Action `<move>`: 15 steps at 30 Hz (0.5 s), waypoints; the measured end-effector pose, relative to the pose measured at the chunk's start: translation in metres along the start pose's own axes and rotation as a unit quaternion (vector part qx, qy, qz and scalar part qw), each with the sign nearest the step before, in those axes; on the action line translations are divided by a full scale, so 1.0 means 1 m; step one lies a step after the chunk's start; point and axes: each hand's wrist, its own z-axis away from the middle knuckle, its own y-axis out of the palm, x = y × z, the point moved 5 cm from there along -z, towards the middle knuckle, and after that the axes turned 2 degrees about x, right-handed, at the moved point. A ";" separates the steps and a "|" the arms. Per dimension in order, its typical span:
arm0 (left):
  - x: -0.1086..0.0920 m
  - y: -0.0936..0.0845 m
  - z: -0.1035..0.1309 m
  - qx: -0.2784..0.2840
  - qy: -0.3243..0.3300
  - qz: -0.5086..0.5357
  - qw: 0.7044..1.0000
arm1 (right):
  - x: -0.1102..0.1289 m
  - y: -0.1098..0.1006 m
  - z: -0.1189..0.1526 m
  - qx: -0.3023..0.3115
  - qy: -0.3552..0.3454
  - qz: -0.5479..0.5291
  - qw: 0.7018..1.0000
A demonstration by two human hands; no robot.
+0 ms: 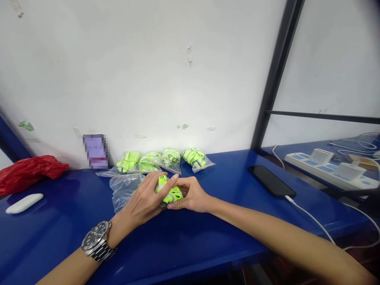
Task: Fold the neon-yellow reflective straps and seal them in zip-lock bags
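Observation:
A bundle of neon-yellow and grey strap material (170, 192) is held between both hands, above the blue tabletop (184, 241). My left hand (147, 196), with a metal watch on its wrist, wraps round the bundle from the left. From the right, my right hand (191, 194) grips it with thumb and fingers. Beside my left hand lies a clear plastic bag (123, 190), partly hidden by that hand. Behind the hands, several similar yellow bundles in clear zip bags (196, 158) sit in a row along the wall.
At the left are a red plastic bag (35, 170), a white oval case (24, 203) and a blurred upright phone-like screen (96, 151). On the right lie a black phone (271, 180) with a white cable and a white power strip (329, 170) beyond a black frame post (274, 75).

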 end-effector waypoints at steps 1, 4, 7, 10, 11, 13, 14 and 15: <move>-0.002 -0.002 -0.001 0.002 0.011 -0.011 1.000 | 0.001 0.000 0.000 0.009 -0.002 0.021 1.000; -0.007 -0.005 -0.003 0.017 0.040 -0.033 0.998 | 0.004 0.000 0.001 0.039 -0.014 0.114 0.993; -0.008 -0.006 -0.005 0.026 0.042 -0.042 0.998 | 0.003 0.001 -0.001 0.053 -0.007 0.163 0.985; -0.008 -0.008 -0.008 0.023 0.039 -0.047 0.998 | 0.006 0.002 -0.006 0.059 -0.003 0.188 0.980; -0.008 -0.009 -0.009 0.021 0.037 -0.047 0.998 | 0.007 0.004 -0.007 0.062 -0.007 0.193 0.979; -0.008 -0.010 -0.010 0.020 0.031 -0.043 0.998 | 0.011 0.006 -0.009 0.065 -0.019 0.202 0.977; -0.008 -0.010 -0.010 0.020 0.029 -0.041 0.999 | 0.011 0.007 -0.010 0.067 -0.023 0.208 0.976; -0.008 -0.009 -0.010 0.022 0.026 -0.038 0.999 | 0.012 0.008 -0.010 0.067 -0.027 0.215 0.974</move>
